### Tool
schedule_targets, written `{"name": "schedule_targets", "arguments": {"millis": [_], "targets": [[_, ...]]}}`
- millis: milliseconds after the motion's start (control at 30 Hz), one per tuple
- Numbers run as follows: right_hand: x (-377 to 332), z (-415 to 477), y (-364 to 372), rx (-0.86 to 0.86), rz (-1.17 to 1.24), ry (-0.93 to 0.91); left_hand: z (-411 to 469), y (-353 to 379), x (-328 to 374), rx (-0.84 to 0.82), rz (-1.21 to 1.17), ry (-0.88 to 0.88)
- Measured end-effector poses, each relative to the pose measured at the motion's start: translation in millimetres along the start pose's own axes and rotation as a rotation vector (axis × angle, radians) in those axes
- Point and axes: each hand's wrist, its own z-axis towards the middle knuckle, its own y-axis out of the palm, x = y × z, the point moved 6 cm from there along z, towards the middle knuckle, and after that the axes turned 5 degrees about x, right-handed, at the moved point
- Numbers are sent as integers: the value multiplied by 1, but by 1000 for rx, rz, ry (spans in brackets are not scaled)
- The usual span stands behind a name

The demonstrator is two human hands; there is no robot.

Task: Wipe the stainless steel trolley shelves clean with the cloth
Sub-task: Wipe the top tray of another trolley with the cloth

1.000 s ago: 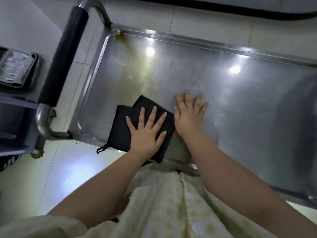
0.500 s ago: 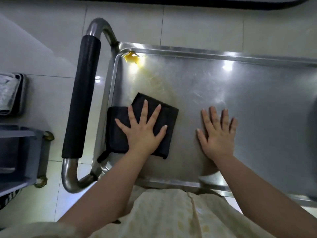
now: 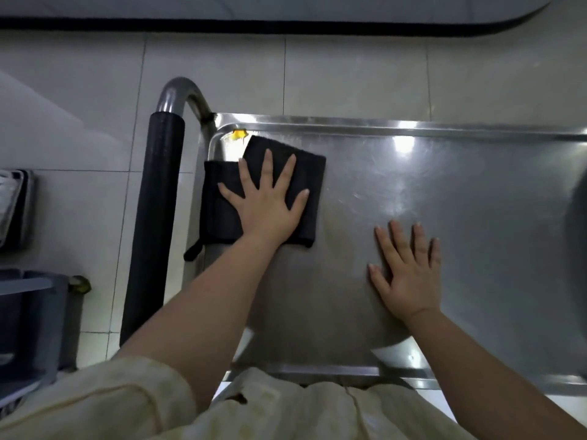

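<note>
One hand (image 3: 269, 204) flat on cloth (image 3: 222, 204)

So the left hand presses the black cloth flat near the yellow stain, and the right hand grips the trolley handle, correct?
Not quite. In the head view the right hand lies flat on the bare shelf, fingers straight, away from the handle. The left hand does press the black cloth flat near the yellow stain.

Overhead light is glaring white off the steel shelf (image 3: 476, 233) near its far rim, while a soft shadow is darkening its near part. The wide lens is bending the dark strip (image 3: 286, 25) at the top edge, and everything is looking slightly soft.
</note>
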Motion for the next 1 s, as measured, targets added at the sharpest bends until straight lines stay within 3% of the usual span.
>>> {"name": "schedule_targets", "arguments": {"millis": [167, 300, 767, 1000], "targets": [[-10, 2, -11, -11, 61, 100, -100, 21, -16, -33, 14, -82], [-37, 45, -24, -12, 79, 180, -129, 30, -32, 20, 17, -135], [-35, 86, -14, -13, 37, 129, 39, -16, -43, 39, 56, -101], [-34, 88, -13, -6, 37, 148, 52, -18, -36, 15, 67, -66]]}}
